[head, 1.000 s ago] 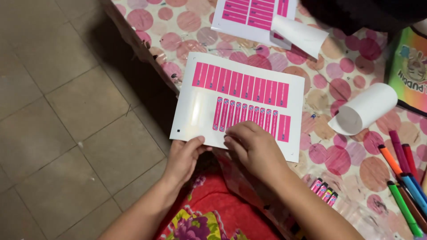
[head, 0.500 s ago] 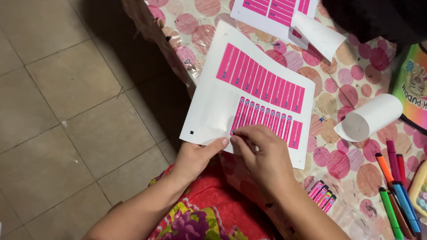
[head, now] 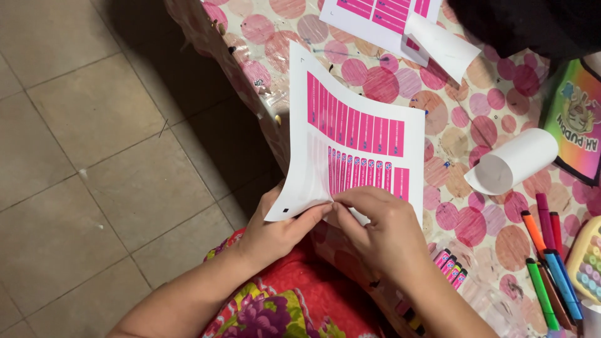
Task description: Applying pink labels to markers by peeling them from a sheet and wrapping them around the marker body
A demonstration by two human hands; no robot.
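A white sheet of pink strip stickers (head: 350,134) curls up off the table edge, lifted at its near corner. My left hand (head: 275,235) grips that near edge from below, thumb on top. My right hand (head: 382,231) pinches at the bottom of the lower row of narrow pink stickers, fingertips meeting the left thumb. Whether a sticker is peeled loose is hidden by the fingers.
The table has a pink-dotted cloth (head: 476,150). A second sticker sheet (head: 382,19) lies at the far edge, with a rolled white paper (head: 513,163) to the right. Coloured markers (head: 551,263) lie at right, small pink pens (head: 451,266) near my wrist. Tiled floor (head: 94,156) lies left.
The sheet has been lifted and curled further off the table and turned. Both hands moved together onto its near edge, the right fingers now pinching at the lower sticker row.
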